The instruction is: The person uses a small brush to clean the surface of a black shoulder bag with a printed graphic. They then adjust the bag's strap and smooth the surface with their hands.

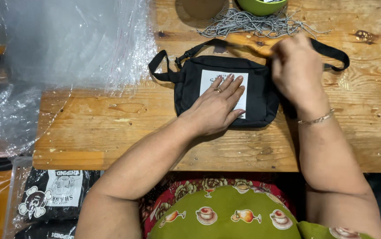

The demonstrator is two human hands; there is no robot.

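Observation:
A small black fabric bag (190, 82) with a white printed patch lies flat on the wooden table (110, 132). My left hand (219, 106) rests flat on the patch, fingers spread, a ring on one finger. My right hand (296, 71), with a bracelet at the wrist, is at the bag's upper right corner, fingers curled there; what they pinch is hidden. The bag's black strap (332, 52) loops out to the right and another loop lies at the left (159, 66).
A pile of thin grey cords (252, 24) lies at the table's far edge, below a green bowl (261, 5). Clear plastic sheeting (66, 48) covers the left side. Packed black bags in plastic (53, 197) sit below the table at left.

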